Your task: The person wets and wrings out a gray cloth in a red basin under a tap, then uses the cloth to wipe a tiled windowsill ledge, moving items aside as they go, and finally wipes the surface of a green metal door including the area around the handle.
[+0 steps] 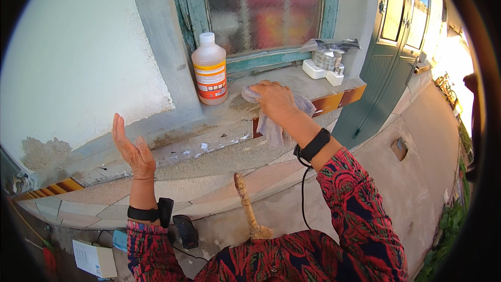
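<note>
My right hand (275,100) presses a greyish-purple cloth (270,127) onto the concrete window sill (238,86), and part of the cloth hangs over the sill's tiled edge. Left of it on the sill stands a translucent plastic bottle (210,72) with a white cap and an orange and yellow label. My left hand (134,150) is raised in front of the wall, fingers up, with nothing in it. At the sill's right end lie a roll of patterned tape (327,61), white foam pieces (314,69) and a clear plastic bag (332,44).
A window with a peeling green frame (258,62) rises behind the sill. Below are a wooden-handled brush or broom (245,203), a black shoe (185,231) and a cardboard box (94,258). A green door (375,82) stands right. A black cable (303,199) hangs from my right wrist.
</note>
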A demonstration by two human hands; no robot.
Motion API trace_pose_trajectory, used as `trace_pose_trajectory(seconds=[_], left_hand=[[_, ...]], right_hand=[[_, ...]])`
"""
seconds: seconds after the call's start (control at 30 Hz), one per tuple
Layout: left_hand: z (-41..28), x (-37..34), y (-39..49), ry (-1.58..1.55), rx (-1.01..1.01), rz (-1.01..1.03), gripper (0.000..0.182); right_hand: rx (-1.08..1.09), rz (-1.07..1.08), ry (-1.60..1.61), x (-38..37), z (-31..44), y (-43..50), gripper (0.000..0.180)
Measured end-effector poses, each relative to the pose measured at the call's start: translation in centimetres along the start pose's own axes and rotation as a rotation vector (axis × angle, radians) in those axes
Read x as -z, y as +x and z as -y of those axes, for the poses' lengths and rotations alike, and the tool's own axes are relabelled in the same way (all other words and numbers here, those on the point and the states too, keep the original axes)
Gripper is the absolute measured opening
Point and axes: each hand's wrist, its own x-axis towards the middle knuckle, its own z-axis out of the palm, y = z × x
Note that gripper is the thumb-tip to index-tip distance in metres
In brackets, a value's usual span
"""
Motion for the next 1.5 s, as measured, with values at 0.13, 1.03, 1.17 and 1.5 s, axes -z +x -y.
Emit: trace_pose_trajectory(seconds=[0.13, 1.03, 1.17, 1.5], left_hand=[[-1.5, -3.9, 0.5, 0.121, 0.063, -0.149, 0.052], [-1.1, -4.3, -0.2, 0.368, 0.167, -0.052, 0.047], [-0.9, -4.3, -0.1, 0.344, 0.175, -0.063, 0.047], [-0.9, -4.5, -0.4, 0.336, 0.182, -0.066, 0.046]], right_hand=[[-0.145, 0.014, 0.016, 3.0, -5.4, 0.5, 0.03], [0.157, 0.152, 0.507, 2.8, -2.0, 8.5, 0.036], [0.201, 0.058, 0.163, -2.2, 0.0, 7.3, 0.04], [0.163, 0.252, 0.559, 4.9, -1.6, -0.2, 0.032]])
